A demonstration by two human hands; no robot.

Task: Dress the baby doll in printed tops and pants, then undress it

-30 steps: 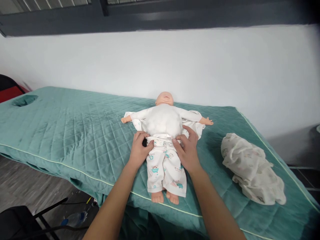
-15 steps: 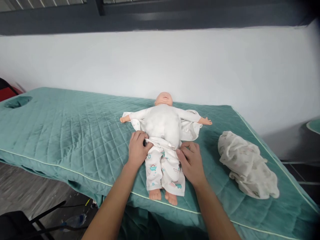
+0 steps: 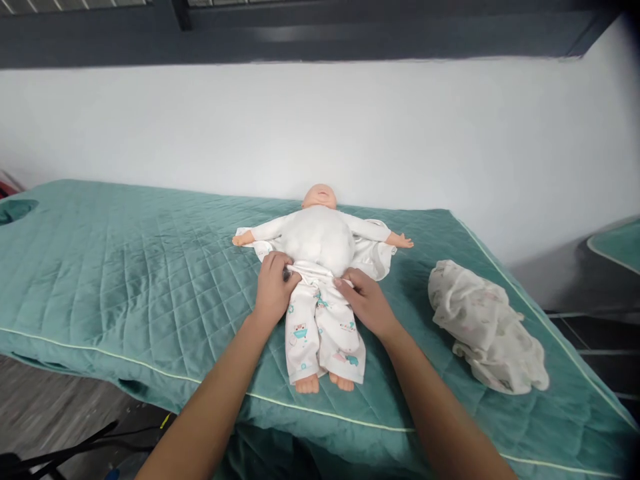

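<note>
On its back lies a baby doll (image 3: 319,237) with a white cloth torso, its arms stretched out sideways and its feet toward me. White printed pants (image 3: 325,327) cover its legs, the waistband at the lower belly. My left hand (image 3: 274,285) pinches the waistband at the doll's hip on the left. At the opposite side, my right hand (image 3: 367,300) grips the waistband between thumb and fingers. Beneath the doll's arms and back, a white garment (image 3: 375,257) is spread, partly hidden by the body.
The doll rests on a bed with a green quilted cover (image 3: 150,280), which has a face hole at the far left. A crumpled white printed cloth (image 3: 487,327) lies on the right. Behind the bed stands a white wall (image 3: 320,127). Black straps or bars show at the lower left.
Both hands have pulled the waistband a little up toward the belly, and the pants look straighter. My right hand has moved inward and up. The view has shifted slightly.
</note>
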